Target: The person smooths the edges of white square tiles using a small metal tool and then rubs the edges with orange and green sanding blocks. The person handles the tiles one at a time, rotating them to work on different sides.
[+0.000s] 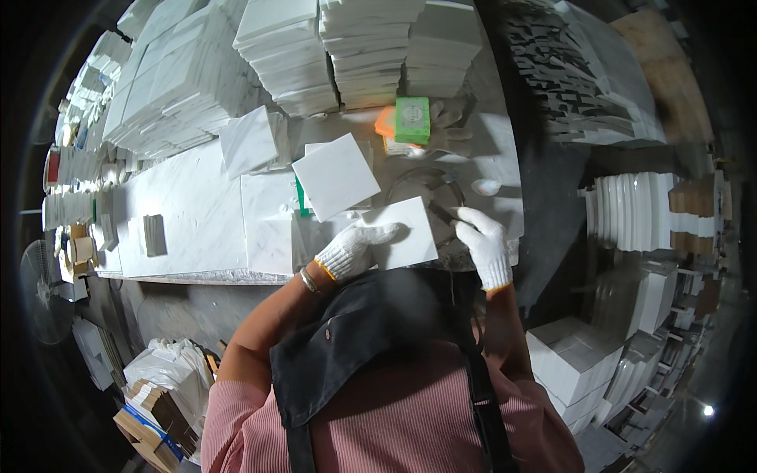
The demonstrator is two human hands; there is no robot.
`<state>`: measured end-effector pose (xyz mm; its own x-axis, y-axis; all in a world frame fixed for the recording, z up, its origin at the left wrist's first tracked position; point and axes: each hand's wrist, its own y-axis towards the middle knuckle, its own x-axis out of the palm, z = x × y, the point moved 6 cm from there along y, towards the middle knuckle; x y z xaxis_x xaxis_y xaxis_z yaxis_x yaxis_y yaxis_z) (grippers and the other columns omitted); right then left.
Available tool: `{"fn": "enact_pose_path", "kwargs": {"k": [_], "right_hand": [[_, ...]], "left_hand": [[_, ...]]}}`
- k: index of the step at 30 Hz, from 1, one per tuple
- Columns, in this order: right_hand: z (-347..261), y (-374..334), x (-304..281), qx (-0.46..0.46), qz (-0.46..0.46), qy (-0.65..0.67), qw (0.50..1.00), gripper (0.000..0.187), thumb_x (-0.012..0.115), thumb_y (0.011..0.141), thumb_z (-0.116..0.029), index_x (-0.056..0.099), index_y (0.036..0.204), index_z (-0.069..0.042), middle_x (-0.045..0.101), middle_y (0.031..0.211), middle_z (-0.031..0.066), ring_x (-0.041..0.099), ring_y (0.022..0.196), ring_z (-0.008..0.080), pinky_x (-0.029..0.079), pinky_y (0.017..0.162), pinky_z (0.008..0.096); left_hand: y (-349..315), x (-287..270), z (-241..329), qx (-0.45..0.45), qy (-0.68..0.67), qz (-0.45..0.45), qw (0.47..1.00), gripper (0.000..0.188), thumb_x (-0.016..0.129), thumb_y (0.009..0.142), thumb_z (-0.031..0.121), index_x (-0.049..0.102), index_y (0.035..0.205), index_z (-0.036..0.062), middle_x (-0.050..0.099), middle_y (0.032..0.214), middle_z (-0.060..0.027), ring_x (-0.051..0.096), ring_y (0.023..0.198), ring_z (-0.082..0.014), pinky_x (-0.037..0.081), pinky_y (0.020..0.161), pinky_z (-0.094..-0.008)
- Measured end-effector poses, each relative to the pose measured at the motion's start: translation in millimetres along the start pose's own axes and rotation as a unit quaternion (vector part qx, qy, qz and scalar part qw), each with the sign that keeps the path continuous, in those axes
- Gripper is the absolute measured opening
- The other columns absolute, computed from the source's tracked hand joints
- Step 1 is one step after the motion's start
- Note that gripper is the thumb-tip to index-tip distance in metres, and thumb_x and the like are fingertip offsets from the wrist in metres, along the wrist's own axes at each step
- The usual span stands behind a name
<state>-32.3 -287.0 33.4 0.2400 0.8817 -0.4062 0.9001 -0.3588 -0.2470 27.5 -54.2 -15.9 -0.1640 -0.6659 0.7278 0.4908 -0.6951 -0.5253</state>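
Observation:
Both my hands wear white knitted gloves with yellow cuffs. A square white tile (408, 229) is in my left hand (352, 248), its thumb lying over the tile's face. At the tile's right edge my right hand (482, 243) is closed, its fingertips around something small and dark that I cannot make out. Just beyond the held tile is a round, dark-rimmed thing (434, 177), partly covered by the tile. Another white tile (337, 177) lies askew on other tiles to its upper left, over a strip of green (301, 195).
Tall tile stacks (367, 55) line the table's far side. A green block (412, 120) sits on an orange one (385, 124), beside dark gloves (451, 126). A small tile stack (153, 235) stands at left on the marble tabletop (197, 213). White boxes (576, 355) stand at lower right.

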Motion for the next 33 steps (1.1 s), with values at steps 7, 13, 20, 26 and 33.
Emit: {"fn": "enact_pose_path", "kwargs": {"k": [7,13,20,26,33], "right_hand": [[-35,-26,-14,0.11,0.004,0.118,0.987,0.031,0.068,0.093,-0.012,0.072,0.123,-0.004,0.068,0.088,-0.0006,0.055,0.07,0.0037,0.04,0.06,0.0185],[-40,-30,-8,0.066,0.01,0.111,0.992,0.031,0.068,0.094,-0.01,0.072,0.124,-0.003,0.07,0.091,0.0007,0.057,0.072,0.0043,0.043,0.06,0.0184],[-36,-30,-2,0.012,0.026,0.071,0.997,0.028,0.069,0.095,-0.005,0.072,0.122,-0.002,0.072,0.101,0.0031,0.062,0.079,0.0067,0.052,0.068,0.0217],[-39,-30,-3,-0.085,0.042,0.001,0.995,0.025,0.071,0.095,-0.004,0.073,0.12,-0.002,0.073,0.1,0.0082,0.065,0.079,0.0099,0.054,0.067,0.0258],[-54,-31,-4,-0.228,0.089,-0.117,0.962,0.023,0.072,0.095,-0.005,0.074,0.118,-0.004,0.074,0.095,0.0086,0.066,0.071,0.0174,0.054,0.065,0.0287]], "left_hand": [[-5,18,6,-0.028,-0.029,-0.008,0.999,0.044,0.076,0.092,0.014,0.063,0.13,-0.0027,0.071,0.119,-0.0117,0.066,0.112,-0.022,0.052,0.102,-0.0357],[1,7,0,-0.025,0.018,0.012,0.999,0.038,0.074,0.094,0.02,0.069,0.122,-0.0043,0.073,0.113,-0.0112,0.069,0.098,-0.0182,0.055,0.074,-0.0293],[-3,18,7,-0.015,0.021,0.017,1.0,0.038,0.072,0.097,0.022,0.069,0.121,-0.0064,0.074,0.113,-0.0125,0.067,0.084,-0.0146,0.051,0.06,-0.0269],[-6,26,11,-0.023,0.005,0.001,1.0,0.039,0.07,0.097,0.019,0.066,0.126,-0.0066,0.072,0.122,-0.0135,0.067,0.108,-0.0209,0.054,0.092,-0.0338],[-5,23,11,-0.035,0.038,-0.008,0.999,0.045,0.073,0.095,0.022,0.064,0.129,-0.0057,0.071,0.122,-0.0149,0.067,0.114,-0.0215,0.052,0.1,-0.0298]]}}
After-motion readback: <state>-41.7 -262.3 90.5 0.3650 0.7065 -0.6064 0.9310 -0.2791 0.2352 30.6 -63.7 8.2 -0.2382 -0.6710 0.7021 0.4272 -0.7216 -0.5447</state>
